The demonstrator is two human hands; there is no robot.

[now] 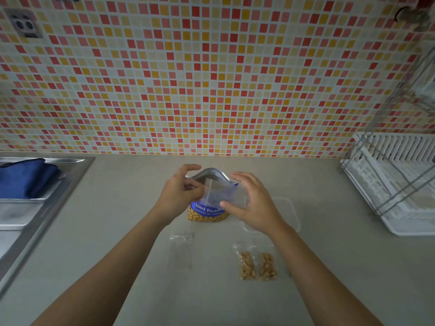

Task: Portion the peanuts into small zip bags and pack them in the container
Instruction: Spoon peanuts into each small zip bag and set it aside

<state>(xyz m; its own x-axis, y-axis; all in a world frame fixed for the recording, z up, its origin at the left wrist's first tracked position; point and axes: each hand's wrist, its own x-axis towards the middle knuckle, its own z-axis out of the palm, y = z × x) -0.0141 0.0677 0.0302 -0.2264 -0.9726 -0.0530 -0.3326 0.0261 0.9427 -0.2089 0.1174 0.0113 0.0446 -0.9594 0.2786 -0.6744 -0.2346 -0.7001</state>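
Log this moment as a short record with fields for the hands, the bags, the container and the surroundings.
left hand: pinches the left edge of an empty zip bag
right hand: pinches the same bag's right side
peanut bag: open, upright on the counter, behind the held bag
filled zip bags: two, side by side, near right
spare zip bag: empty, flat, near left
container: clear, no bags visible inside, beyond the right hand
surroundings: sink with blue cloth left, dish rack right
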